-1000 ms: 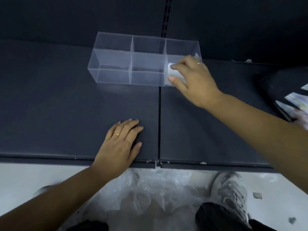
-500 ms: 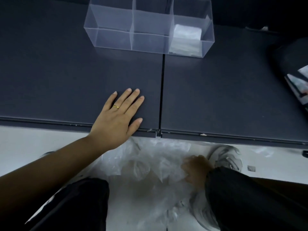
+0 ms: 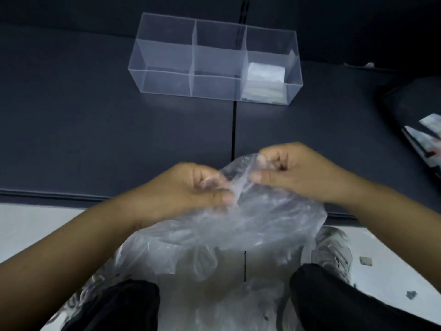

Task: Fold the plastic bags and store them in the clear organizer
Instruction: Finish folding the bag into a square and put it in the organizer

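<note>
Bag in hand: we see a clear, crumpled plastic bag (image 3: 250, 220) held up over the near edge of the dark surface (image 3: 95, 139), its top edge gathered between the two hands and its body sagging toward the lap.
Left hand: the left hand (image 3: 191, 187) has its fingers curled in, and thumb and fingers pinch the left part of the bag's top edge.
Right hand: the right hand (image 3: 293, 168) is likewise curled, with the thumb lying toward the left. It pinches the same edge a little farther from us.
Hands together: they are near each other but apart, with a strip of film between them.
Forearms: both are bare and come in from the lower corners.
Pile: we find more clear bags (image 3: 214, 295) crumpled on the pale floor between the legs, beneath the held one.
Clear organizer: the clear organizer (image 3: 167, 84) stands on the dark surface well beyond the hands, with three compartments side by side.
Folded bags: a whitish stack of folded bags (image 3: 265, 80) sits in the right compartment.
Writing: printed items (image 3: 424, 137) lie at the right edge, and their print is too blurred for us to read.
Legs: we see black trousers (image 3: 346, 302) and a pale shoe (image 3: 334, 252) at the lower right.
</note>
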